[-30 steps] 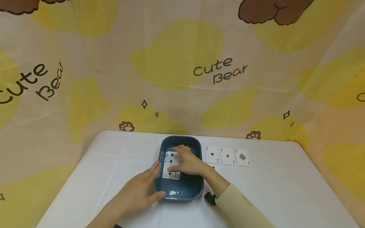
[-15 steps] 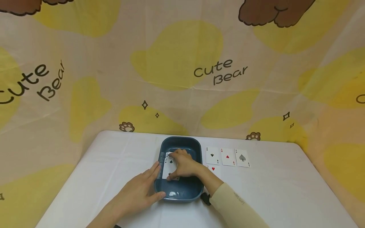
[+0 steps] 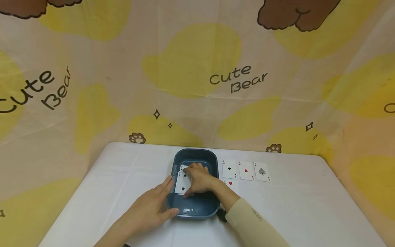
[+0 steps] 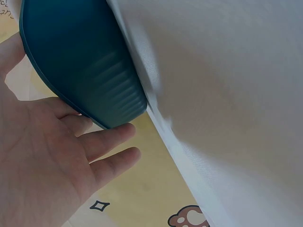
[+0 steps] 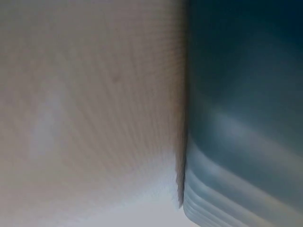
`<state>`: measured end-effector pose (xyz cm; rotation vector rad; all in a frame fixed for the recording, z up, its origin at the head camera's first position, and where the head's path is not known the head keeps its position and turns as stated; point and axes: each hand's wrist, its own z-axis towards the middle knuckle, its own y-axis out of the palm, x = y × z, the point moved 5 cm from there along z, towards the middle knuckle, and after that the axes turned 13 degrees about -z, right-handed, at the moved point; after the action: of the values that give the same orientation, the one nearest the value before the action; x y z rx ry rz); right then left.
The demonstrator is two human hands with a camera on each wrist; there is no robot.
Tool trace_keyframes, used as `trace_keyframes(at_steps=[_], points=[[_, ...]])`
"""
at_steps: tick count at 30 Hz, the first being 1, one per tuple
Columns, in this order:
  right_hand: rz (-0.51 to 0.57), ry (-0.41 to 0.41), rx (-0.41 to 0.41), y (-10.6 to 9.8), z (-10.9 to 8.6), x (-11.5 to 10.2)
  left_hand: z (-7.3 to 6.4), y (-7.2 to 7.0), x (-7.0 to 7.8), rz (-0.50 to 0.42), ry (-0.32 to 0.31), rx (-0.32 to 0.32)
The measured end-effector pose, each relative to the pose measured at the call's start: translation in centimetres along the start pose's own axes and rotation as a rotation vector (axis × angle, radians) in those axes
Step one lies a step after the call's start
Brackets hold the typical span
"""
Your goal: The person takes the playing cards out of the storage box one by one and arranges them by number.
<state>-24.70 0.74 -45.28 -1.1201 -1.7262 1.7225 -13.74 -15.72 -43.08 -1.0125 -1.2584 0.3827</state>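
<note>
white cards under right hand

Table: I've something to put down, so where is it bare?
The table is bare left of the left hand and tray, and right of the aces and sleeve. Crowded: the tray, where the right hand partly covers cards, and just right of it, with the aces and two of hearts.

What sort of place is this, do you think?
Probably an indoor corner arranged for tabletop activity: a wrinkled "Cute Bear" backdrop hangs behind a white table, where playing cards lie in a dark blue tray.
</note>
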Motion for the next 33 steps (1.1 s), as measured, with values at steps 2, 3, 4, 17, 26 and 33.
trace_keyframes(at_steps=[2, 3, 4, 17, 26, 33], points=[[-0.005, -0.002, -0.006, 0.1, 0.0, 0.0, 0.0, 0.0, 0.0, -0.005, -0.009, -0.005], [-0.006, -0.001, -0.008, 0.1, 0.0, 0.0, 0.0, 0.0, 0.0, -0.007, -0.013, -0.007], [-0.009, 0.000, -0.011, 0.1, 0.0, -0.1, 0.0, 0.0, 0.0, -0.009, -0.016, -0.007], [0.080, 0.005, -0.021, 0.1, 0.1, 0.0, -0.2, 0.1, -0.3, -0.012, -0.005, -0.005], [0.159, -0.035, -0.004, -1.3, -0.3, 0.3, -0.3, 0.0, -0.1, -0.015, -0.004, 0.004], [0.195, -0.067, 0.031, -2.7, -1.2, 0.7, -0.1, 0.1, -0.2, -0.026, -0.036, -0.012]])
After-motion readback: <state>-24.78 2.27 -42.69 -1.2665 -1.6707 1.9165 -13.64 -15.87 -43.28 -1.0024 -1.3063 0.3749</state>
